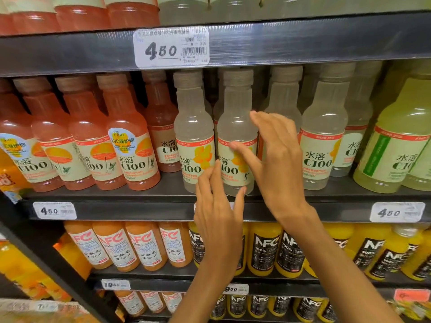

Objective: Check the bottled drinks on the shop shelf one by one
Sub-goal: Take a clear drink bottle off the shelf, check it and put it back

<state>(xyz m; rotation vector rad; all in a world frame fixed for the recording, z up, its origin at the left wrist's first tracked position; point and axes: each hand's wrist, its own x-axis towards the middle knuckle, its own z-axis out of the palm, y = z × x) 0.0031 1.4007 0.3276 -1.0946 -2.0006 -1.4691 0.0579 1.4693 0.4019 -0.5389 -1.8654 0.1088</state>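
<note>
Reaching up to the middle shelf (163,210), I had both hands spread and loose around one pale lemon bottle (235,127), neither yet closed on it. My right hand (277,157) stood at its right flank with straight fingers, thumb tip against the label; my left hand (217,206) hovered low at the base, fingertips touching or just short of the label's lower edge, I could not tell which. The bottle stood upright at the front edge of the shelf, touching its twin (194,136) on the left, more pale ones behind and to the right.

It looked full, so I judged it moderately heavy for its size. The plastic wall seemed smooth and likely to give a little under a squeeze; the paper label should offer better grip than the bare, glossy shoulder. The waist at the label was the place to take hold, thumb in front and fingers behind, a hand under the base. Orange bottles (130,145) filled the left, price tags (54,210) lined the shelf lip.
</note>
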